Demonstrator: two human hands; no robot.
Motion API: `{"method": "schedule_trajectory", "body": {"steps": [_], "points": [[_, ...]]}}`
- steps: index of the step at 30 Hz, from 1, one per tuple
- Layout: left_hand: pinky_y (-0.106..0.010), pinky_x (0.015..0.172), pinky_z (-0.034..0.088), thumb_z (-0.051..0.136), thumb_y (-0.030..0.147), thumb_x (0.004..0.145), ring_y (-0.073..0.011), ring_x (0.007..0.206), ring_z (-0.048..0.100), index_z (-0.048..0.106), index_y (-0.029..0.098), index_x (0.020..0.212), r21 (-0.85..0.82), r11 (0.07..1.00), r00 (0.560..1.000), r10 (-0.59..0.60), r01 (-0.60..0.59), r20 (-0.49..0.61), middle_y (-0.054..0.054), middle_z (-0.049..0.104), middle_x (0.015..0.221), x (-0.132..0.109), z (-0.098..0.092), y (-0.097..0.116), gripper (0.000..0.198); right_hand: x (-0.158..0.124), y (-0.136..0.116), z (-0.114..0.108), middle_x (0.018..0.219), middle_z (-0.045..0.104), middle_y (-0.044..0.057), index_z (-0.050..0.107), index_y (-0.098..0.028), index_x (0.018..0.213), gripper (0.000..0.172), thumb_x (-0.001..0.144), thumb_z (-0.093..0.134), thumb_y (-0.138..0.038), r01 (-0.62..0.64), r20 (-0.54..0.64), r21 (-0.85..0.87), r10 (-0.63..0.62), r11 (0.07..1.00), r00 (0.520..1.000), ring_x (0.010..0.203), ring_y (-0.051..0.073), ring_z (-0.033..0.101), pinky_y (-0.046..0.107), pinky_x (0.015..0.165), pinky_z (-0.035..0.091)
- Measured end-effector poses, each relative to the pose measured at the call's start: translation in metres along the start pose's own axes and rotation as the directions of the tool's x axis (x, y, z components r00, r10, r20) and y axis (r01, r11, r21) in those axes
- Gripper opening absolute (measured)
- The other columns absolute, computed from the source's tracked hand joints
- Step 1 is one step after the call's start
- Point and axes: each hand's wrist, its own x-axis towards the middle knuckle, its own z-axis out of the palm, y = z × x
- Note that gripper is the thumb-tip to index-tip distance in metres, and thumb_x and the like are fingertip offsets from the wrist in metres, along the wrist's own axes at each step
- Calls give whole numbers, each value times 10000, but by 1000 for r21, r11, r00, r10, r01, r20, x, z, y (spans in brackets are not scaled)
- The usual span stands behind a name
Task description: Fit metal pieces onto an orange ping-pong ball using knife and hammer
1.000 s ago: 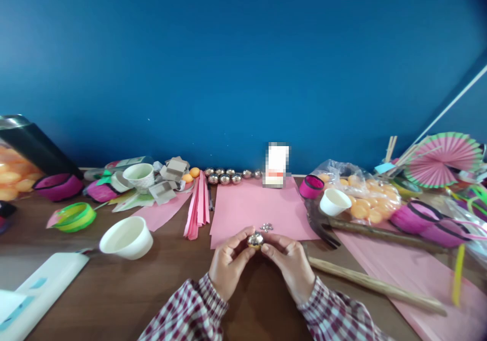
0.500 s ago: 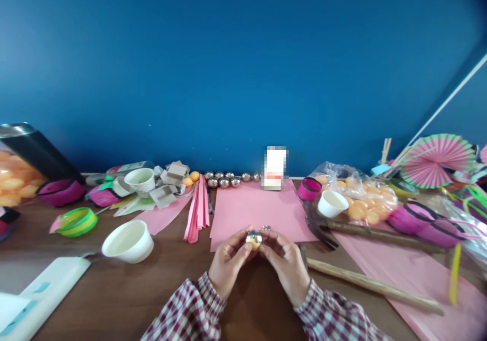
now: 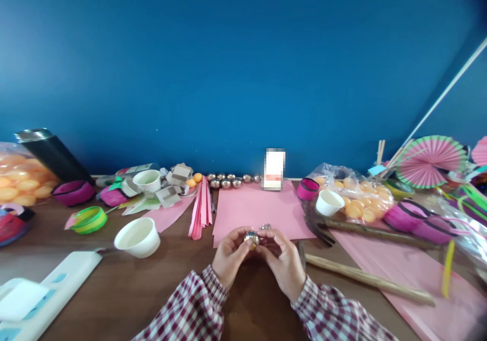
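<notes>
A shiny silver ball (image 3: 251,237) is pinched between my two hands above the near edge of the pink paper (image 3: 258,206). My left hand (image 3: 233,253) grips it from the left with thumb and fingers. From the right, the fingertips of my right hand (image 3: 283,260) close on the same ball. Its underside shows a yellowish tint. Just beyond my fingers a small silvery cluster (image 3: 265,226) shows; its kind I cannot make out. Several silver balls (image 3: 225,182) sit in rows at the paper's far left edge.
White bowl (image 3: 137,237) and power strip (image 3: 64,285) lie left. Folded pink strips (image 3: 201,209) are beside the paper. On the right are a hammer (image 3: 369,279), a second hammer (image 3: 319,224), a white cup (image 3: 329,202) and bagged orange balls (image 3: 365,201). A blue wall (image 3: 228,77) stands behind.
The view has swung slightly to the left. Both hands still hold the silver ball, which has turned a little, with less of its yellowish side showing.
</notes>
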Motion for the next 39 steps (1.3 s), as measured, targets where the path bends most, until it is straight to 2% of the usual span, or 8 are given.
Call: {"method": "schedule_trajectory", "body": {"steps": [6,13,18,24,30,34,39], "points": [[-290,674,477,638,242,662,-143,710,582,590,149,912,-4,1000,1000,12,-12,7,-56,641,810,0,0,0,271,-1,-3,0,895,585,41,568,-225,922,196,727,573,-246,62,3,-74,-62,995,998,772,171,585,294,695,509],[-373,742,467,608,271,686,-193,792,586,609,131,955,-122,992,999,-31,33,17,-97,645,894,-1,1,4,303,-1,-5,0,882,596,41,555,-210,912,163,758,534,-262,81,-43,-77,-84,994,995,802,171,583,285,732,493],[-353,744,464,605,246,695,-166,780,584,588,153,968,-87,996,999,4,-1,36,-76,627,908,-1,0,3,289,-1,-3,0,917,588,47,552,-206,939,179,768,517,-245,81,-29,-98,-84,992,996,827,169,578,288,750,489],[-330,711,473,652,250,646,-179,795,584,582,159,910,-79,997,999,4,-1,37,-66,622,888,-3,2,4,288,-1,-1,1,948,571,38,542,-223,968,243,726,559,-223,77,7,-25,-77,997,997,845,173,569,294,742,507],[-254,606,465,639,263,661,-126,671,570,559,154,845,-75,997,1000,-10,12,25,-35,608,767,-2,2,4,228,-2,-5,2,936,559,29,560,-229,953,251,713,558,-156,157,28,-146,-154,977,988,840,160,554,271,733,490],[-246,605,458,640,252,662,-124,673,576,543,161,842,-58,998,999,-29,30,12,-26,613,740,-1,2,3,224,-3,-7,1,927,563,36,565,-225,957,273,700,564,-131,194,34,-233,-191,953,981,847,166,545,273,719,477],[-257,612,465,645,261,652,-115,652,571,552,163,839,-42,998,999,-44,43,-8,-18,617,723,-2,4,4,230,-3,-4,1,932,569,35,568,-231,954,292,689,575,-111,183,31,-283,-182,941,983,873,173,532,299,768,454]]}}
